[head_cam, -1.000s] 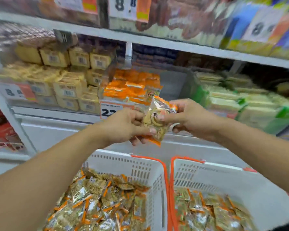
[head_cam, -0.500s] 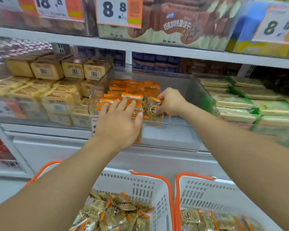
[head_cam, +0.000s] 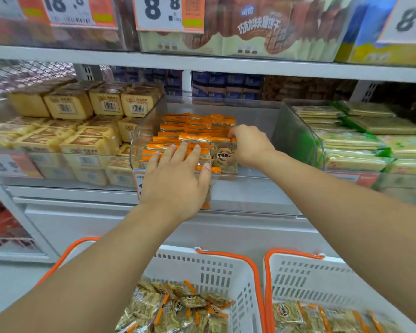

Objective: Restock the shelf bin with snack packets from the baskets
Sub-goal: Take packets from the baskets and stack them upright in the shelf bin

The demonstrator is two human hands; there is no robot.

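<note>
The white metal shelf [head_cam: 250, 195] carries a clear plastic bin [head_cam: 296, 138] of orange-edged snack packets [head_cam: 187, 131] (stacked in rows), between yellow packets [head_cam: 67, 106] and green-edged packets [head_cam: 360, 140].

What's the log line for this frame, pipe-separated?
phase: placing | right hand: pinching snack packet upright in clear bin | left hand: fingers flat on stacked packets | baskets: stocked

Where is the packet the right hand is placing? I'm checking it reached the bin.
In the clear shelf bin, standing upright at the front-right of the orange packets, pinched by the right hand: the snack packet.
</note>
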